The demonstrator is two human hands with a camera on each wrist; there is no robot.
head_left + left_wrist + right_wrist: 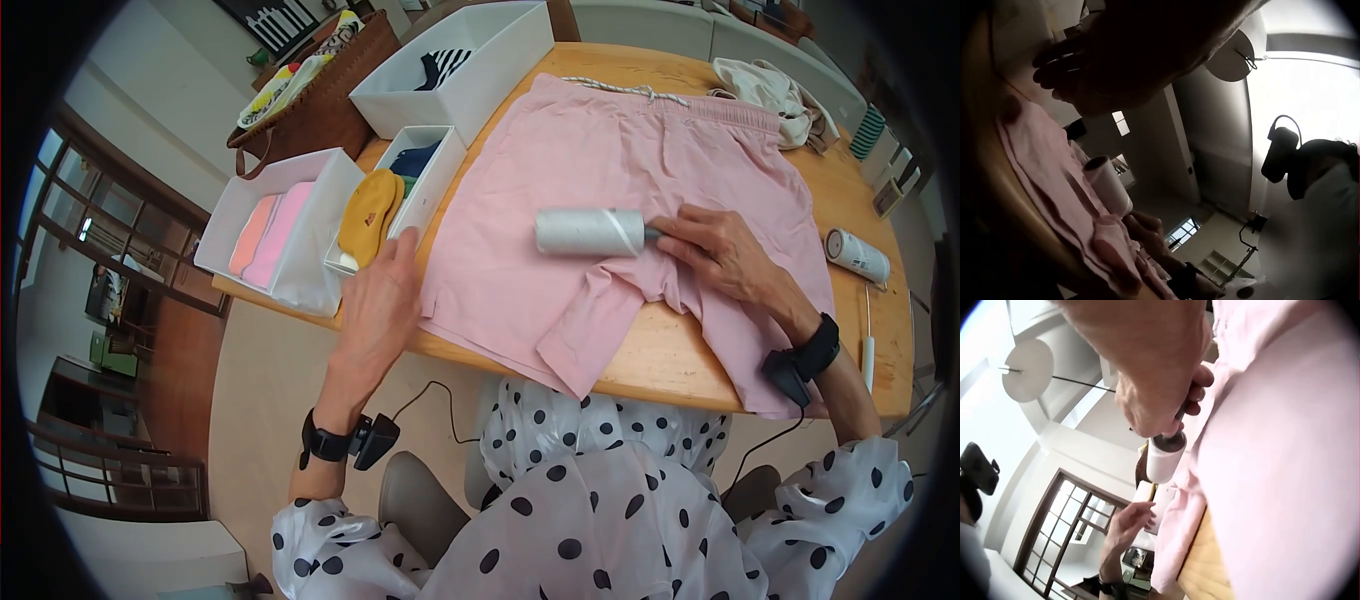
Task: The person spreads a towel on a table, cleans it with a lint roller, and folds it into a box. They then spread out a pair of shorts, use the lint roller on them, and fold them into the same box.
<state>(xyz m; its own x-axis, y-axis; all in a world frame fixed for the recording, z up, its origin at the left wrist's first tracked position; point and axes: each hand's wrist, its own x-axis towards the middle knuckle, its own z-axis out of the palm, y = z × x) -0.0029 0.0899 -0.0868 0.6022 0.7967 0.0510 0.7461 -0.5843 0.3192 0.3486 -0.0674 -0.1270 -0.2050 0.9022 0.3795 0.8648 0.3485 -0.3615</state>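
My right hand is curled round the slim dark handle of a white cylindrical lint roller, which lies level over the pink, drawstring-waisted cloth shorts spread on the pale wooden table; whether it presses the cloth I can't tell. My left hand, well apart from the right, holds nothing, its fingers stretched out between the shorts' side and the mustard-yellow knitted-looking item. I expect the roller to be light and stiff with a tacky sleeve, so I'd grip only the handle. The shorts look thin, soft and limp, likely to cling and ruck up near that creased leg; I'd steady them flat-handed at a hem, or lift them by the gathered waistband.
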